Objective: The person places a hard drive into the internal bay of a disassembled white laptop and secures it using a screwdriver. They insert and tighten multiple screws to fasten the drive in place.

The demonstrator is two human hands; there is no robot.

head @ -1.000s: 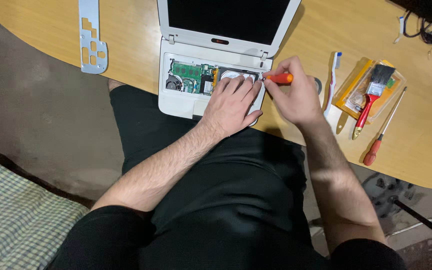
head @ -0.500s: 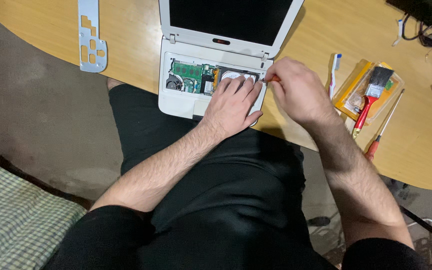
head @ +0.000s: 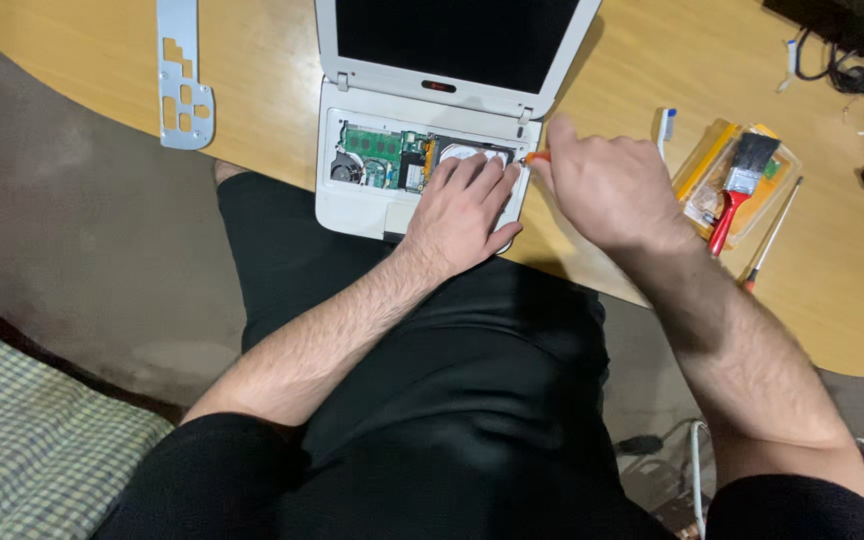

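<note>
Inside opened laptop [head: 372, 205]: green circuit board [head: 377, 158].

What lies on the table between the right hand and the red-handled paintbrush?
In the head view, a white toothbrush lies on the wooden table between the right hand and the paintbrush, beside the yellow packet's near edge.

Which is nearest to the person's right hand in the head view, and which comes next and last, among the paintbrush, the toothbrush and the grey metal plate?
Measured from the right hand:
1. Toothbrush, just beyond the hand on its right, lying on the table.
2. Paintbrush, farther right, on the yellow packet.
3. Grey metal plate, far to the left, past the open laptop.
</note>
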